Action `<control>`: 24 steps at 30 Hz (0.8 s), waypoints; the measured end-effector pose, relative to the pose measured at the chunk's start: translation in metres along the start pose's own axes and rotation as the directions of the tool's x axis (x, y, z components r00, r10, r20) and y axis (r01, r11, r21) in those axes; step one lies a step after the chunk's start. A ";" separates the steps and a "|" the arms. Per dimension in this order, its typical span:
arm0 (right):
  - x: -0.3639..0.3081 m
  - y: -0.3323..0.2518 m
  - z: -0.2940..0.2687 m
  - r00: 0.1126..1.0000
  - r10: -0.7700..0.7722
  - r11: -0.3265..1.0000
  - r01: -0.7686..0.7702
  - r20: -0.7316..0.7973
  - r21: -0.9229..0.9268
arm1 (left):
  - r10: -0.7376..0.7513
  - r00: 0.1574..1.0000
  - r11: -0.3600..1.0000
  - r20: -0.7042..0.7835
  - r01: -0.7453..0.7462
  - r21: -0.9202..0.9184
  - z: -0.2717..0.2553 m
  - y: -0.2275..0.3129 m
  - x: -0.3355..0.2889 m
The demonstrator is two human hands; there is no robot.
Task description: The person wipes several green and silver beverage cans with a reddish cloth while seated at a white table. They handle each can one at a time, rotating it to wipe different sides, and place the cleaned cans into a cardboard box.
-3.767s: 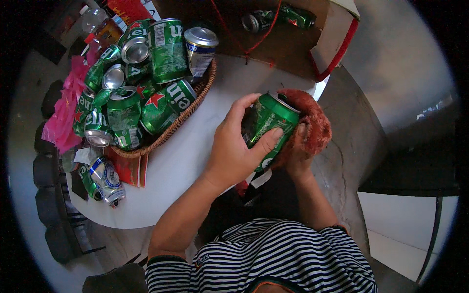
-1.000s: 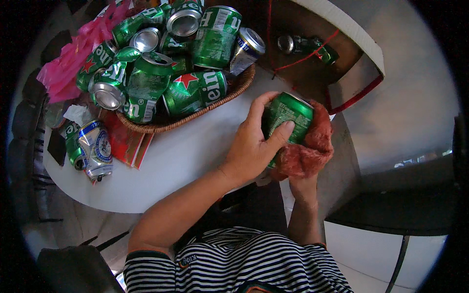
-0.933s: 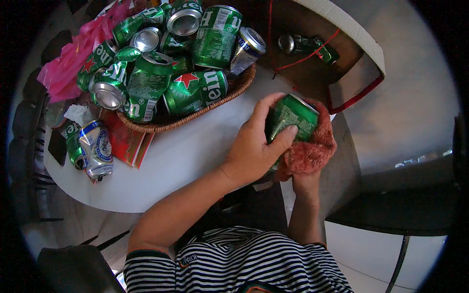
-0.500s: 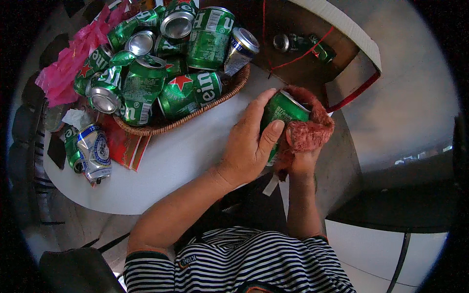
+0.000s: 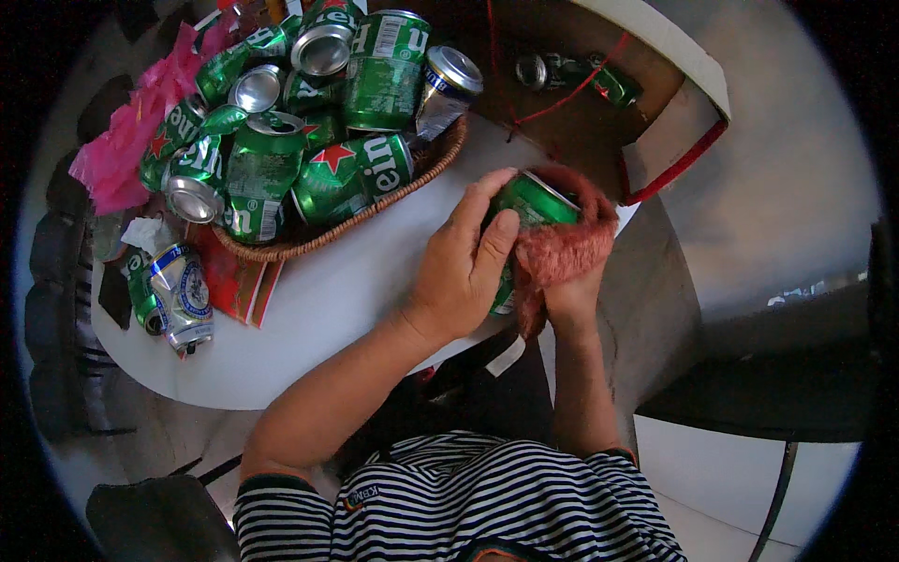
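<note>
Between my hands, above the table's near edge, is a green beer can [image 5: 532, 199], tilted with its silver rim up. My left hand [image 5: 461, 260] wraps round the can's left side, the thumb lying along it. A fuzzy reddish-brown cloth [image 5: 569, 251] covers the can's right side and front. My right hand [image 5: 573, 298] grips that cloth against the can; its fingers are mostly hidden beneath. A pale tag hangs from the cloth's lower end.
A wicker basket [image 5: 375, 204] heaped with green cans stands on the white table [image 5: 309, 351]. Left of it are a silver-blue can [image 5: 184, 295], a red packet [image 5: 242, 281] and a pink plastic bag [image 5: 136, 140]. An open box [image 5: 585, 126] at the back right holds a green can [image 5: 611, 82].
Both hands, the can and the cloth have shifted slightly left. More of the cloth now folds across the can's front. The view has also moved a little.
</note>
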State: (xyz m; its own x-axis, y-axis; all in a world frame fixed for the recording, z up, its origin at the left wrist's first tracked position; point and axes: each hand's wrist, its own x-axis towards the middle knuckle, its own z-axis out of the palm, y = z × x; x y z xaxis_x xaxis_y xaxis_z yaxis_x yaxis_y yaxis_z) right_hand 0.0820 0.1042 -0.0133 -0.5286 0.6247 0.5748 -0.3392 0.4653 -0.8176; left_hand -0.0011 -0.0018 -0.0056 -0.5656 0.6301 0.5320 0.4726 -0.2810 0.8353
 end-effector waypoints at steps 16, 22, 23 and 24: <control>0.005 0.005 0.007 0.807 0.591 0.623 -0.467 0.014 0.627 | -0.097 0.989 0.995 -0.112 0.094 -0.033 0.003 -0.009 -0.003; 0.003 -0.005 0.016 0.991 -0.036 0.986 0.014 0.128 0.167 | -0.241 0.961 0.967 -0.137 0.224 -0.123 0.001 -0.010 -0.001; 0.002 -0.009 0.018 0.994 -0.049 0.980 0.029 0.098 0.196 | -0.259 0.957 0.960 -0.130 0.240 -0.142 0.001 -0.010 -0.001; 0.004 -0.006 0.018 0.995 -0.017 0.977 -0.003 0.094 0.215 | -0.257 0.959 0.962 -0.122 0.242 -0.130 0.002 -0.011 -0.001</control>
State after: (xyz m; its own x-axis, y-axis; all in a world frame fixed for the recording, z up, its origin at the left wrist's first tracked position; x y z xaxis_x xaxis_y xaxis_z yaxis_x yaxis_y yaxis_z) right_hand 0.0683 0.0927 -0.0071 -0.5932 0.5551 0.5832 -0.4969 0.3176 -0.8076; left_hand -0.0047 0.0019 -0.0149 -0.7465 0.5878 0.3119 0.2296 -0.2124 0.9498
